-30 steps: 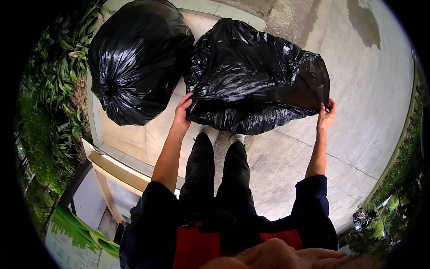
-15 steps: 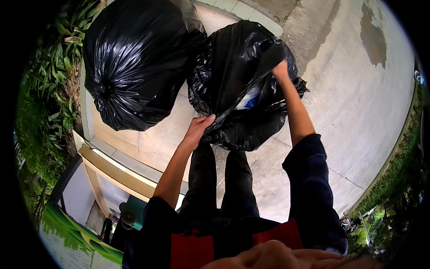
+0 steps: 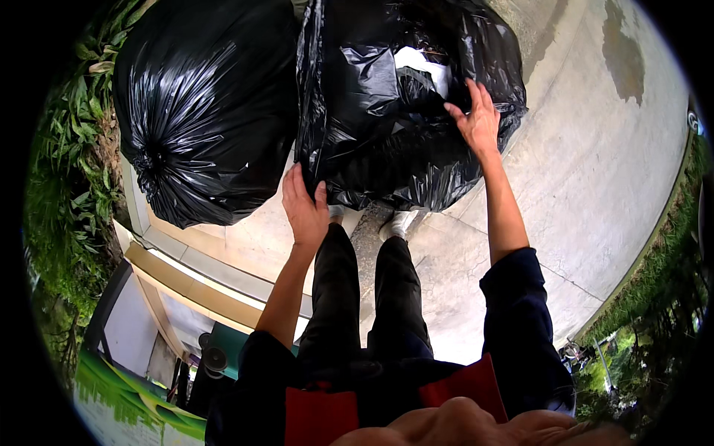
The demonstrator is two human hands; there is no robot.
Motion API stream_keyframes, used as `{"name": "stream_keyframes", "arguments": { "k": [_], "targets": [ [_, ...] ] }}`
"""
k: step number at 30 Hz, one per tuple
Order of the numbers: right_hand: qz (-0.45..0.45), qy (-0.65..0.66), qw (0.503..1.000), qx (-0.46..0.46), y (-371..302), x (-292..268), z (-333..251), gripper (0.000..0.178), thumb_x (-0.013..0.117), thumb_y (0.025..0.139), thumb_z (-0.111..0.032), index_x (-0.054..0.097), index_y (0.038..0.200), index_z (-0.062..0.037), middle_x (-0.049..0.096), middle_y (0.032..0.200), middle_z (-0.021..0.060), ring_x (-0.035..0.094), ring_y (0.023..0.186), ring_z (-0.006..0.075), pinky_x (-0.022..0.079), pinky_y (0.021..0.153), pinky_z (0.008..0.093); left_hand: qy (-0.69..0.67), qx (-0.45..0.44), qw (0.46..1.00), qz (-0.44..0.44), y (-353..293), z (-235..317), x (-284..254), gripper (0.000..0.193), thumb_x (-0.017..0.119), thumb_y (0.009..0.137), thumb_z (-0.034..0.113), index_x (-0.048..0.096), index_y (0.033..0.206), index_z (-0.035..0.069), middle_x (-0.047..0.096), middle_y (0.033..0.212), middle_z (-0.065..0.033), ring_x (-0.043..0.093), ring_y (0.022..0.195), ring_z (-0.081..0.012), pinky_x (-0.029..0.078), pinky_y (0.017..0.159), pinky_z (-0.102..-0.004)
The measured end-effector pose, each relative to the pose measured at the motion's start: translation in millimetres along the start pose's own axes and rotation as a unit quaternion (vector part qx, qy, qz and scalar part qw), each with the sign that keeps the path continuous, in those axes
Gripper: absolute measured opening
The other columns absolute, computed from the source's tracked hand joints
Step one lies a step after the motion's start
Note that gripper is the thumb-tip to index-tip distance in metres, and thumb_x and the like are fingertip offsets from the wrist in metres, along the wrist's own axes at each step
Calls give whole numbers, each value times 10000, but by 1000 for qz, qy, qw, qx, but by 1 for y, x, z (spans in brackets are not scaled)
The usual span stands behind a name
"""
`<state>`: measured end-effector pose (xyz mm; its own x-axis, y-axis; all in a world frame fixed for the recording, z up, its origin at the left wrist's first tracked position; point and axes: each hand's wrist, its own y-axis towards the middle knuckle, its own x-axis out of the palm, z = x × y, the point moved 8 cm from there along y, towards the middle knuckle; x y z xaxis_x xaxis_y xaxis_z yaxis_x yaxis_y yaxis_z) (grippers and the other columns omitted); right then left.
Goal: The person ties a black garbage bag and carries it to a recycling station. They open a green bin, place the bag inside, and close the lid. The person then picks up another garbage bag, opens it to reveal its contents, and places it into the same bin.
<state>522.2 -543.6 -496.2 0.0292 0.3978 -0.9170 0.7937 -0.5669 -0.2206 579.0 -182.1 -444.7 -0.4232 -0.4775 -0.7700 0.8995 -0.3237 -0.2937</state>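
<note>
A black garbage bag (image 3: 372, 160) stands in front of me with its mouth spread wide. Inside it show some white material (image 3: 422, 61) and crumpled dark plastic; what else it contains I cannot make out. My left hand (image 3: 305, 212) is at the bag's near left edge, fingers stretched and thumb apart, against the plastic. Over the right side of the mouth, my right hand (image 3: 480, 123) has its fingers spread and touches the rim. A second, fuller black garbage bag (image 3: 208, 111), gathered at its neck, rests close to the left.
Pale concrete paving (image 3: 587, 171) stretches to the right, with a grass strip (image 3: 647, 275) along its edge. Leafy plants (image 3: 82, 149) border the left side. A low raised curb (image 3: 201, 264) and a teal object (image 3: 227, 349) are at lower left. My legs stand just behind the bag.
The front bag's mouth has opened wider, showing more inside. My right hand has released the plastic it was pulling, and my left hand's fingers have loosened and moved left.
</note>
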Motion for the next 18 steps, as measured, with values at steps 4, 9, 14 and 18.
{"name": "stream_keyframes", "arguments": {
  "k": [4,9,14,18],
  "targets": [
    [-151,-109,971,149,-63,45,57,870,643,663,-560,275,1357,-188,309,1370,145,271,1276,305,249,947,576,112,163,980,37,21,83,2,408,545,823,191,468,1191,30,390,1289,-169,329,1224,-330,242,982,-436],
    [-223,5,952,211,-112,90,122,877,730,656,-250,225,1371,-193,651,854,147,631,796,290,473,729,352,212,-67,969,-109,69,12,87,691,574,762,445,340,1315,104,415,1295,-142,364,1213,-306,290,957,-456],
    [-153,338,912,171,-136,91,138,138,615,743,-24,642,875,-57,647,760,82,608,679,154,464,666,256,84,-238,926,-282,28,-123,148,711,643,684,431,422,1270,94,561,1133,-182,524,1072,-313,389,898,-401],
    [-119,346,923,116,-187,75,169,94,594,740,-13,640,798,-71,641,757,89,618,711,198,476,661,287,-192,-321,885,-276,-8,-169,180,263,693,706,207,636,913,55,649,912,-78,604,878,-210,451,765,-320]
  ]
}}
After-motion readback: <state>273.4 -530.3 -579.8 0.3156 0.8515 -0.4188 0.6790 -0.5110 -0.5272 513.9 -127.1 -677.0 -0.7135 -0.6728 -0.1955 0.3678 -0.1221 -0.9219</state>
